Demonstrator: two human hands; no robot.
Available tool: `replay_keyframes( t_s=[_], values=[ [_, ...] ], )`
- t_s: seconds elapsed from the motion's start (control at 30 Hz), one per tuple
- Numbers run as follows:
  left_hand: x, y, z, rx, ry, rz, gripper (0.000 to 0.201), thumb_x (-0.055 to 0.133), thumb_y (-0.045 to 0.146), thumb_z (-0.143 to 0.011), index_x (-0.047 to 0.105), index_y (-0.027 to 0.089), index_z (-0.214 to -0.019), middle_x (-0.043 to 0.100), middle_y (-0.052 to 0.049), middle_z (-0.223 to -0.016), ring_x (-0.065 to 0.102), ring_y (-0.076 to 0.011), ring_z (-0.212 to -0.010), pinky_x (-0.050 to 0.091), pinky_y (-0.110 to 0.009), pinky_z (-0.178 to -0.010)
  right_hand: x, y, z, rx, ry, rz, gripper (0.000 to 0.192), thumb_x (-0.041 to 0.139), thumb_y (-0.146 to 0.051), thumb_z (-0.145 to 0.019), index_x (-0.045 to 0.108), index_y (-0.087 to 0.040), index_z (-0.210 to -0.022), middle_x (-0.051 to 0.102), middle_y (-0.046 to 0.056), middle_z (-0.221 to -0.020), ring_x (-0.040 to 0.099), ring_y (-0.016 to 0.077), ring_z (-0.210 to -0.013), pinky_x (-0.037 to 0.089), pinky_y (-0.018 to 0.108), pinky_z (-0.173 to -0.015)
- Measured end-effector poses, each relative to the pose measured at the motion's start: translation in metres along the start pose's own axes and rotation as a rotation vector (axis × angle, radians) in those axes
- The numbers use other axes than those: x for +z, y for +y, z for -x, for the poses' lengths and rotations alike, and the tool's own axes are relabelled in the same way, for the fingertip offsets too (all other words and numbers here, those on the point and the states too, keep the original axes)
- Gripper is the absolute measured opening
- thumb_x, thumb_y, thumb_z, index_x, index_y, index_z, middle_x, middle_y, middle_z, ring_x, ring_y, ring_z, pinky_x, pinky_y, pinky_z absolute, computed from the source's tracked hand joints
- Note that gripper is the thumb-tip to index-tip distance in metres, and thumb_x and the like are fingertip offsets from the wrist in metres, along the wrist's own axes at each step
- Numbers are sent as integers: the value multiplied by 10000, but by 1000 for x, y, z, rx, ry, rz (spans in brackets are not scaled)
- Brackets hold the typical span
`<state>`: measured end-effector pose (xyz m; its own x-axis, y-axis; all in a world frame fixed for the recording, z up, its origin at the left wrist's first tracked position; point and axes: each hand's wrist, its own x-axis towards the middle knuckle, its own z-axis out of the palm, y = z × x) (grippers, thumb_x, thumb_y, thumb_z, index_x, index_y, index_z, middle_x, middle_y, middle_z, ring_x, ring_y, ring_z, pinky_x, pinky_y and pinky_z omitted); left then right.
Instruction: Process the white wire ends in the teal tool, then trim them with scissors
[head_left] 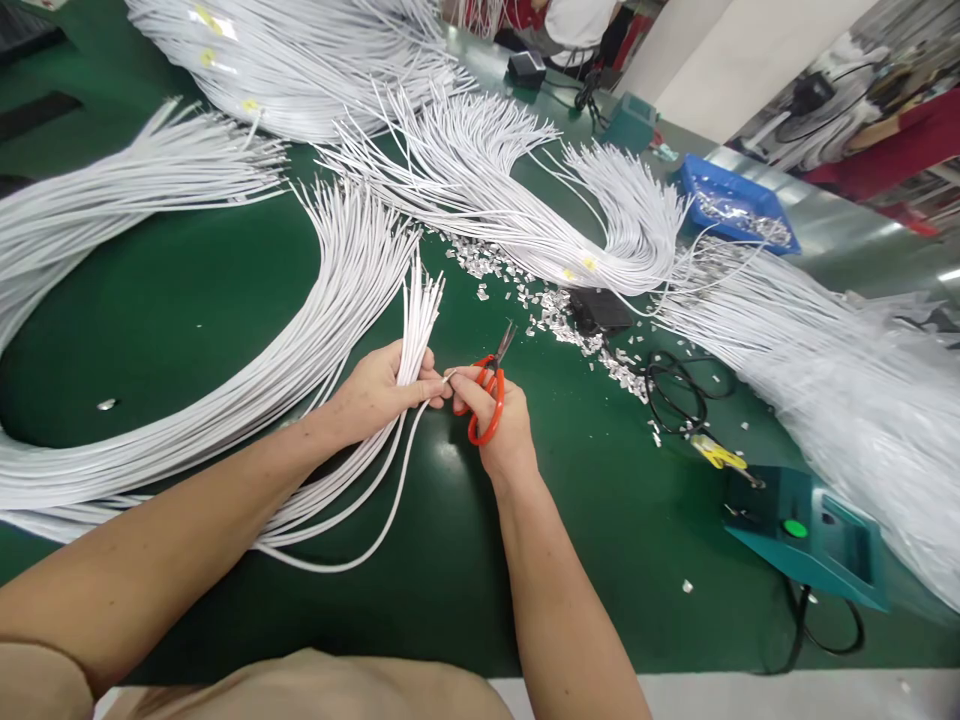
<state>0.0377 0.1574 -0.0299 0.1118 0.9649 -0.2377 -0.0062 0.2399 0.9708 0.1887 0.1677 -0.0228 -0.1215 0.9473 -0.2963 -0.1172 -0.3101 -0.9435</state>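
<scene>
Head view of a green work table (187,300) covered with fanned bundles of white cables. Surroundings: a trail of small white offcuts (540,300) runs from the table centre toward the right, passing a black box (600,312) and a loop of black cord (679,390). A teal machine (806,535) with a green button sits at lower right, a yellow-handled tool (718,455) just beside it. A blue tray (739,205) of small metal parts lies at far right, and a heap of clear plastic (877,400) spreads along the right edge. Another person's torso (574,25) shows at the top (partly cropped). Nothing covers the hands.

Centre: the left hand (379,392) is closed around a small bundle of white cables (416,320), whose cut ends stand upward and away from the person while the long tails curve down and left across the table. The right hand (499,415) grips orange-handled scissors (489,395), fingers through the loops, blades pointing up and right. The fingertips of both hands meet at the end of a single cable (405,470) that loops down toward the table's near edge; its tip appears slightly bared (too small to confirm).
</scene>
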Motion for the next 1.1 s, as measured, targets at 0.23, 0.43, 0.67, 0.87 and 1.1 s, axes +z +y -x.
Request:
replay_keyframes(
  t_s=[0.23, 0.43, 0.67, 0.87, 1.1],
  values=[
    [0, 1, 0, -18, -20, -24, 200, 660, 225, -752, 493, 179, -852, 632, 36, -664, 660, -144, -659, 496, -260, -645, 1, -3, 3, -20, 4, 10, 115, 692, -261, -670, 698, -159, -724, 577, -33, -565, 476, 91, -549, 391, 250, -595],
    [1, 7, 4, 9, 30, -194, 314, 745, 235, -657, 494, 188, -840, 654, 49, -674, 625, -138, -686, 482, -267, -705, 8, 7, 2, -23, 59, 37, 69, 681, -221, -624, 652, -163, -647, 590, -29, -618, 464, 86, -542, 373, 241, -559],
    [-1, 3, 2, -10, -94, -24, 260, 683, 244, -736, 480, 189, -888, 690, 27, -704, 663, -153, -711, 494, -301, -744, -7, 0, -5, 18, -116, -64, 173, 668, -281, -676, 722, -161, -788, 574, -18, -592, 502, 106, -567, 403, 259, -591],
    [-2, 3, 1, -12, -63, -51, 309, 713, 306, -710, 488, 190, -887, 693, 1, -722, 668, -184, -726, 496, -327, -741, -9, -4, -3, 6, -80, 65, 162, 695, -314, -690, 670, -154, -678, 544, -27, -565, 485, 98, -551, 385, 249, -574],
    [-4, -2, 0, 14, 83, -180, 353, 745, 361, -642, 529, 183, -856, 655, 0, -745, 600, -164, -689, 466, -305, -700, -2, -7, 4, -80, 15, 141, 219, 664, -351, -714, 583, -177, -611, 488, -40, -554, 432, 99, -547, 361, 244, -556]
  ],
)
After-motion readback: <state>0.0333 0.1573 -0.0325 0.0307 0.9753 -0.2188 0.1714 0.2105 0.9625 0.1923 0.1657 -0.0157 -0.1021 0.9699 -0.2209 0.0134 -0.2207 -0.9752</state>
